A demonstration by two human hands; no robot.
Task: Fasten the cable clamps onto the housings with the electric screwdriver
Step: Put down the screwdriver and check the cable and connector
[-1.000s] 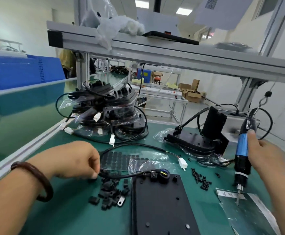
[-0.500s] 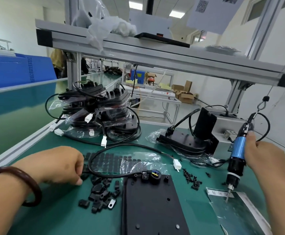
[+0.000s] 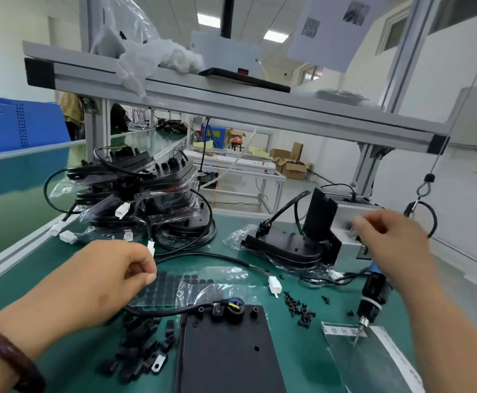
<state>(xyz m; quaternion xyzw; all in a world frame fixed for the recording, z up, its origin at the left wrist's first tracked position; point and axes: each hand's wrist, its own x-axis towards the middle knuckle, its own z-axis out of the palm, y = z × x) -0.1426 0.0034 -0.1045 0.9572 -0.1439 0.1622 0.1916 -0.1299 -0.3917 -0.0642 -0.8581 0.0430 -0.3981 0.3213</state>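
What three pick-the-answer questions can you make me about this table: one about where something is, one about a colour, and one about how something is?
1. Where are the loose screws?
A) on the top shelf
B) on the mat, right of the housing
C) in the blue bin

2. What colour is the bracelet?
A) brown
B) yellow
C) white

3. How is the screwdriver?
A) lying flat
B) tip up
C) tip down on the clear bag

Answers:
1 B: the screws lie scattered on the green mat between the housing and the screwdriver.
2 A: it is a dark brown band round the wrist.
3 C: its bit points down onto the bag.
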